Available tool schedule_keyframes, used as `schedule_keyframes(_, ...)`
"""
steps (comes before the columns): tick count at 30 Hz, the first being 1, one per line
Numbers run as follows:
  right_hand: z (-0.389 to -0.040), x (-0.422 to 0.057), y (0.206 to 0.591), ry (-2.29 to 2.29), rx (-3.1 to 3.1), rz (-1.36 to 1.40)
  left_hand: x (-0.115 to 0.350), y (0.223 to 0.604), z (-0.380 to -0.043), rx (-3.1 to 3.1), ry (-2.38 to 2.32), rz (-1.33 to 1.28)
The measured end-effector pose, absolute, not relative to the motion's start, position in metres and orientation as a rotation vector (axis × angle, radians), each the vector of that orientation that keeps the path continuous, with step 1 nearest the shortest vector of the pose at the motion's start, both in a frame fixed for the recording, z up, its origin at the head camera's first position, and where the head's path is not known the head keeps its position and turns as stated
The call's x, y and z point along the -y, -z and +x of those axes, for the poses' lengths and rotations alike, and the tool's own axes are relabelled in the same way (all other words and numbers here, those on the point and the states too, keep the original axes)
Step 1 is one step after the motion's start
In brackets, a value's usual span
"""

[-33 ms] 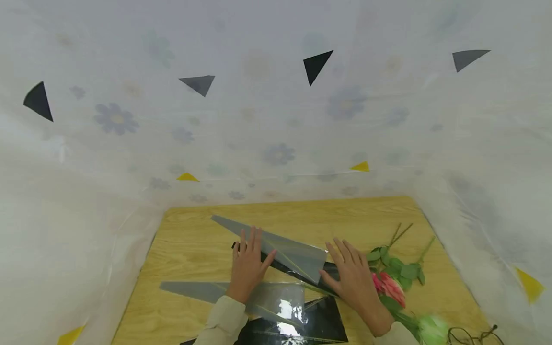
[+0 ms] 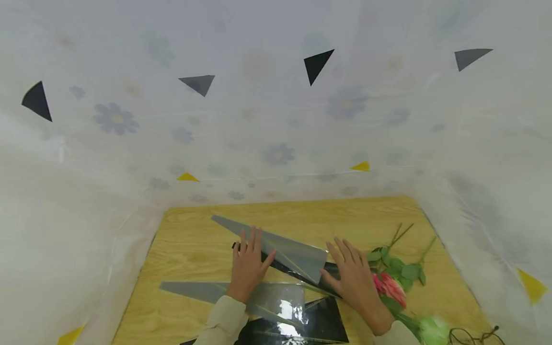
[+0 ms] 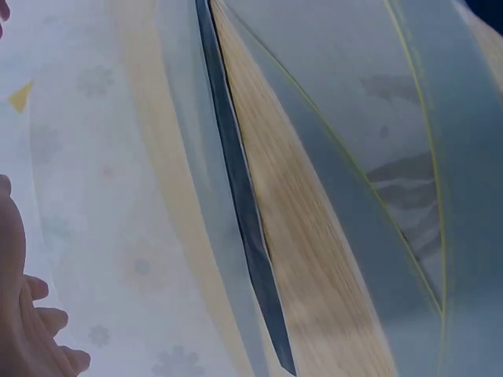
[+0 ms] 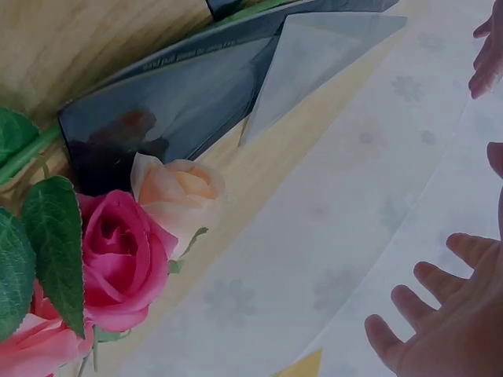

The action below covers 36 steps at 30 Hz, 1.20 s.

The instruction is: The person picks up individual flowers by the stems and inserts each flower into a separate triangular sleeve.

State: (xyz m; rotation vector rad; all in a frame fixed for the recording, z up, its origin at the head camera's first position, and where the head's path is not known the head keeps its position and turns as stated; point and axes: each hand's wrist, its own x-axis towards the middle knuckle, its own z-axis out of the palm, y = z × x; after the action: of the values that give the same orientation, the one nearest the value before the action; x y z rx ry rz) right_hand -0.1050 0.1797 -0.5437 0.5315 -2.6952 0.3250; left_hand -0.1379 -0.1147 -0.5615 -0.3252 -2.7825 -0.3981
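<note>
At left, the near wrapper (image 2: 189,288) is laid flat on the wooden table (image 2: 185,239), its narrow tip pointed left, its long axis almost crosswise. Beyond it the grey far wrapper (image 2: 297,251) is slanted, tip toward the far left, wide end toward the near right. It is touched by the left hand (image 2: 248,268), fingers straight. By its wide end the right hand (image 2: 351,275) is held spread, ungripping. The wrappers' contents cannot be told. Pink roses (image 2: 392,290) are laid rightmost.
</note>
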Motion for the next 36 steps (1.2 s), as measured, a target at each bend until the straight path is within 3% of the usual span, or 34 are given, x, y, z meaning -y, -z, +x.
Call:
schedule_keyframes(15,-0.1,-0.19,0.554,-0.401,2.768,0.484,0.128,0.56,-0.129,2.825,0.32,-0.372)
schedule_keyframes(27,-0.078,-0.173,0.576,-0.907,2.952,0.338,0.126,0.576,-0.107,2.889,0.255,-0.511)
schedule_keyframes(36,-0.072,-0.163,0.584,-0.964,2.971,0.281,0.129,0.589,-0.096,2.911,0.324,-0.561)
